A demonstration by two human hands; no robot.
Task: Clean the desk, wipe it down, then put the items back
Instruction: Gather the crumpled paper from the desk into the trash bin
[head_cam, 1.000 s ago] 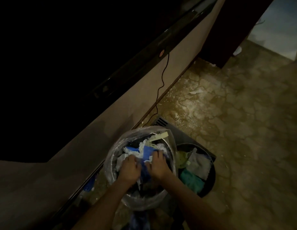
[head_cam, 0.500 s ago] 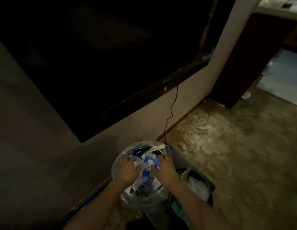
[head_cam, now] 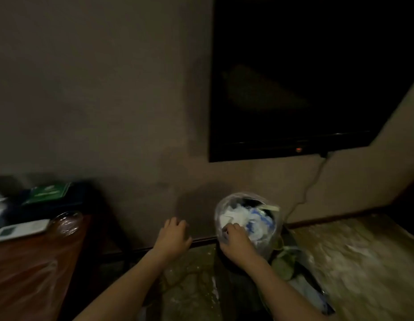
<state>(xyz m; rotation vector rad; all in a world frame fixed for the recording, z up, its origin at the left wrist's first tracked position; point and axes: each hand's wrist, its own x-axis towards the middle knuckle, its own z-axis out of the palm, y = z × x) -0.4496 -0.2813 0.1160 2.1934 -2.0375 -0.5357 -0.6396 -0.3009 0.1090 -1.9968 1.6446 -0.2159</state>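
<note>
**Left hand lets go of the trash, and the desk comes back into view**

The biggest change is the view. A moment ago the head looked down at the floor and the bin. Now it looks up and to the left, so the grey wall [head_cam: 97, 89] and the dark screen [head_cam: 305, 77] fill most of the picture. The brown tabletop [head_cam: 34, 262] now shows at the left edge. It was not in view before.

The next change is the hands. Half a second ago both hands pushed down on the papers in the bin. Now the left hand [head_cam: 172, 237] has come away. It hangs in the air in front of the wall, between the tabletop and the bin, with fingers loosely curled and nothing in them. The right hand [head_cam: 236, 243] is still at the trash bin [head_cam: 248, 222], at the near side of its clear bag. Its fingers bend over the rim. The picture is dark and blurry, so I cannot tell if it grips the bag or only rests on it.

I think this means the throwing-away part is almost done. The person seems to be turning back to the tabletop to wipe it.

The tabletop is off to the left of the left hand, well apart from it. Things still sit on it: a white remote [head_cam: 20, 230], a clear glass bowl [head_cam: 67, 222] just beside the remote, and a green booklet [head_cam: 48, 192] farther back. The white and blue paper scraps [head_cam: 245, 218] lie inside the bin, just past the right hand's fingers.
</note>
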